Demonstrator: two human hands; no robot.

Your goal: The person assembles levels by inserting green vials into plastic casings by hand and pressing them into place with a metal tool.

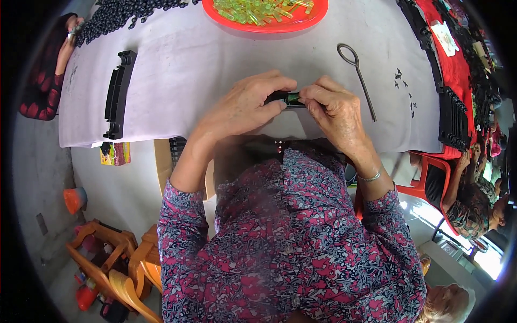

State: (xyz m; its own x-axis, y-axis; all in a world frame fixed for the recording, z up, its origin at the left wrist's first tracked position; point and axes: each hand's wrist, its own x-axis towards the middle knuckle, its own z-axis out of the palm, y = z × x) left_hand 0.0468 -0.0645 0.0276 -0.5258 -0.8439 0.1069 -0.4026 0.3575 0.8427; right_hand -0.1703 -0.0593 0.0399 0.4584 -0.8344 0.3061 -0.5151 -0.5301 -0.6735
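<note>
The left hand [245,105] pinches a narrow black plastic piece [294,105] (green shows inside) by the near edge of the pale lilac cloth-covered surface [177,81]. The right hand [335,107] pinches its right end.

Orange-brown wooden furniture [119,282] near a grey wall [33,177], bright light [491,264] at lower right.

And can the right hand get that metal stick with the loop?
Probably yes: the metal stick lies on the pale cloth just beyond the right hand, with nothing seen between them. But its fingers are busy at the black piece, so they'd likely need to leave that first.
</note>
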